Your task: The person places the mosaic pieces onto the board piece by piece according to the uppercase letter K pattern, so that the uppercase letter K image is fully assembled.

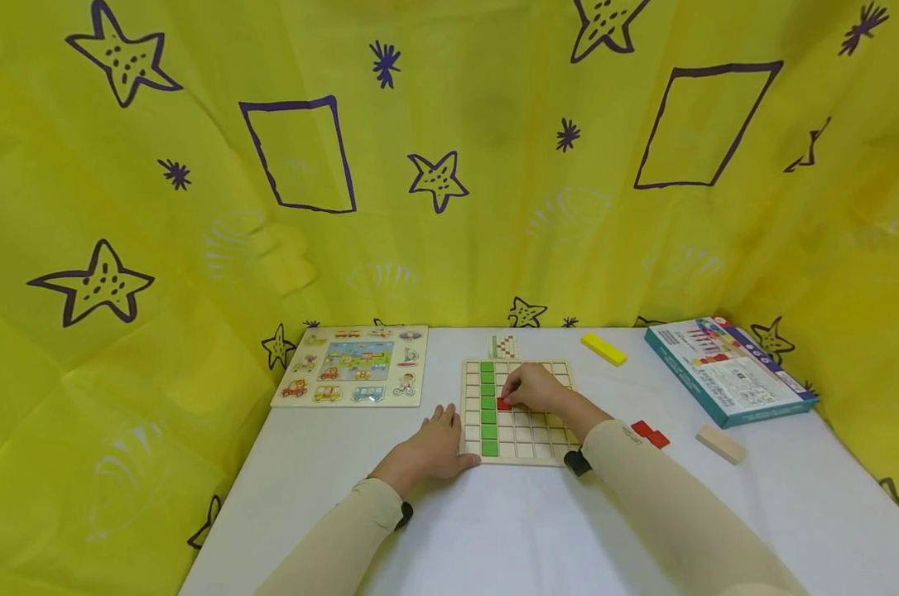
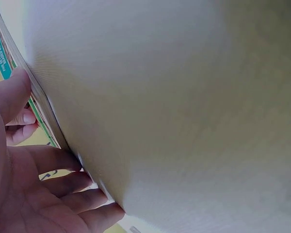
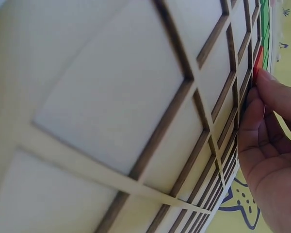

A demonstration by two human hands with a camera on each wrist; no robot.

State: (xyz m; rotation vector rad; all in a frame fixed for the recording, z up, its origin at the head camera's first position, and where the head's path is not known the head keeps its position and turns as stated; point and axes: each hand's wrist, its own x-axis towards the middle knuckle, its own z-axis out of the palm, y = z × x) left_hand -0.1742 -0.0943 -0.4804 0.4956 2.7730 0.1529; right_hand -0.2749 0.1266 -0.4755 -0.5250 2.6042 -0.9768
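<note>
A wooden grid board (image 1: 524, 462) lies on the white table, with a column of green tiles (image 1: 489, 411) in its second column from the left. My right hand (image 1: 535, 387) is over the board and pinches a red square tile (image 1: 504, 404) at a cell just right of the green column. In the right wrist view, the tile's red edge (image 3: 257, 62) shows at the thumb tip. My left hand (image 1: 436, 445) rests at the board's lower left, fingers extended along the left side and thumb at the near corner. The left wrist view shows that hand's palm (image 2: 34, 201).
Several loose red tiles (image 1: 650, 434) lie right of the board, near a plain wooden block (image 1: 721, 444). A yellow block (image 1: 603, 348) and a small pattern card (image 1: 504, 346) lie behind. A picture puzzle (image 1: 356, 364) stands left, a teal-edged box (image 1: 733, 371) right; yellow curtain surrounds the table.
</note>
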